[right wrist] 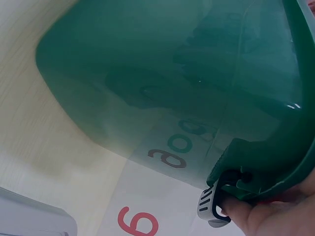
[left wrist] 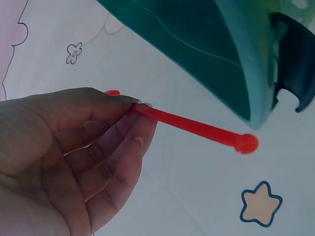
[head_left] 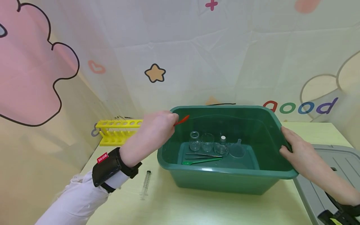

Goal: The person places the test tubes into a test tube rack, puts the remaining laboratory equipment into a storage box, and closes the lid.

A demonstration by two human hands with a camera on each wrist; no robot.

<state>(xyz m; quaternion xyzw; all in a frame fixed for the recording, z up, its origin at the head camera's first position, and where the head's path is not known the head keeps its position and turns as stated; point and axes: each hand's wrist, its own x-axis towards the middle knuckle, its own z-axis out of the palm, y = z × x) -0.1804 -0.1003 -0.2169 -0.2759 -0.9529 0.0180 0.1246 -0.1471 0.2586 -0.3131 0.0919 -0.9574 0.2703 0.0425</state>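
Observation:
My left hand (head_left: pixel 157 132) pinches a small red plastic spoon (left wrist: pixel 202 129) between thumb and fingertips, at the left rim of the green bin (head_left: pixel 219 179). One rounded end of the spoon sticks out past the fingers. My right hand (head_left: pixel 299 151) grips the bin's right rim, its fingers beside a dark handle clip (right wrist: pixel 214 204) in the right wrist view. Inside the bin are a glass jar (head_left: pixel 194 142), a beaker (head_left: pixel 207 143), a white-topped bottle (head_left: pixel 221 147), a clear funnel (head_left: pixel 237 150), metal tweezers (head_left: pixel 203 155) and a green spoon (head_left: pixel 201 161).
A yellow test tube rack (head_left: pixel 113 142) stands at the back left, partly behind my left arm. On the table left of the bin lies a syringe (head_left: pixel 146 184). A grey lid (head_left: pixel 337 162) is at the right, under my right forearm. A printed cloth (head_left: pixel 182 78) hangs behind.

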